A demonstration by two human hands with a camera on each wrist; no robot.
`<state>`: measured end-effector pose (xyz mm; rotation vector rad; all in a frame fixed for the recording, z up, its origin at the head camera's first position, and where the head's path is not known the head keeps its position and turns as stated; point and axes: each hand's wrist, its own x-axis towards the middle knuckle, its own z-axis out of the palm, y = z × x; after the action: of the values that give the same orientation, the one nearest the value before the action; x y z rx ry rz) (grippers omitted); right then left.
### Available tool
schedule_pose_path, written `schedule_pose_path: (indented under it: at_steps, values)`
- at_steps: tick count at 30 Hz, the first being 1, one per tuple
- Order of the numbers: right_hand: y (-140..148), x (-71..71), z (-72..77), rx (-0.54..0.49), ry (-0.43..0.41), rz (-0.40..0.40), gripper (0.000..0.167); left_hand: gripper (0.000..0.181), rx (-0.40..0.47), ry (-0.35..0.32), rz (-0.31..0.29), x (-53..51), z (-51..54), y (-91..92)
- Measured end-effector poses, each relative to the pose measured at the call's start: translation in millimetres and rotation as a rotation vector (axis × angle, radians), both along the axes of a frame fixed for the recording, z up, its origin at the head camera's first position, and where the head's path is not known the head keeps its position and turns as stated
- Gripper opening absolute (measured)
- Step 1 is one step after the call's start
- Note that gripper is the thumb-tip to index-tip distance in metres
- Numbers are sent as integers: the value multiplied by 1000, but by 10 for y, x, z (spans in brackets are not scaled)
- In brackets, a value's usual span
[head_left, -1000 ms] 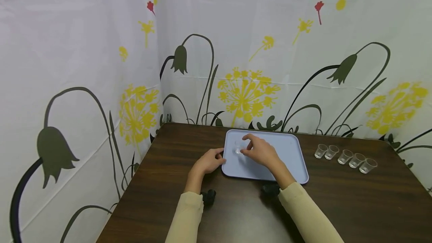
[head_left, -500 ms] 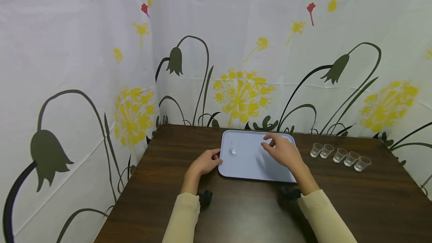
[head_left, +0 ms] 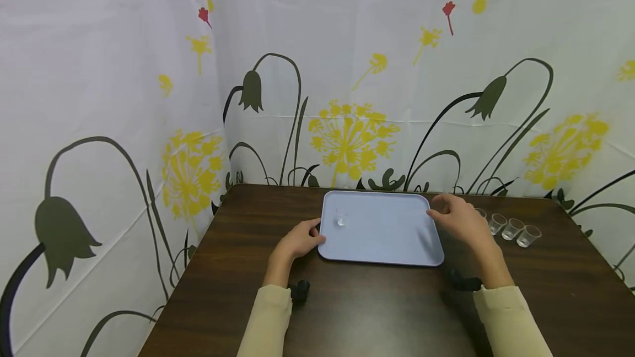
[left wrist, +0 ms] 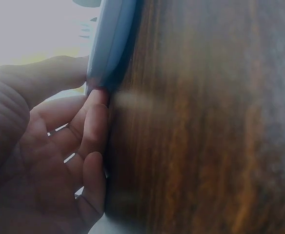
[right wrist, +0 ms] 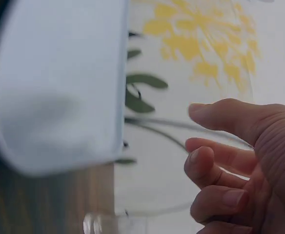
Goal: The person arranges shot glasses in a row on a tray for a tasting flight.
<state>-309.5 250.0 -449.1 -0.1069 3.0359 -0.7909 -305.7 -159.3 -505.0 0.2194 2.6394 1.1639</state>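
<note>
My left hand (head_left: 299, 239) is at the left rim of a pale blue tray (head_left: 387, 236). In the left wrist view its thumb and index finger (left wrist: 94, 114) pinch the tray's edge (left wrist: 111, 41). A small clear shot glass (head_left: 341, 219) stands upright on the tray, near its left side. My right hand (head_left: 461, 219) hovers by the tray's right rim, fingers loosely bent and holding nothing. Beside it, a row of clear shot glasses (head_left: 512, 229) stands on the table, its left end partly hidden by the hand. In the right wrist view a blurred glass (right wrist: 115, 223) shows low down.
The dark wooden table (head_left: 377, 313) carries the tray and the glasses. A white curtain (head_left: 347, 32) with printed flowers hangs behind the table and along its left side. Black wrist-camera gear (head_left: 300, 291) sits under the left wrist, and similar gear (head_left: 465, 281) under the right.
My right hand has let go of the shot glass on the tray and moved right, past the tray's right rim. The left hand has stayed at the tray's left edge. The head view has shifted slightly.
</note>
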Motion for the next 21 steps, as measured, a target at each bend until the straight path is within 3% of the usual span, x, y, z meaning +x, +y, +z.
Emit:
schedule_pose_path:
  at_steps: [9,21]
  values:
    - [498,59,33,44,-148,-112,74,63,-20,15,-13,-22,-30,-5]
    - [628,19,-79,64,-210,-154,81,62,-15,17,-16,2,-12,-10]
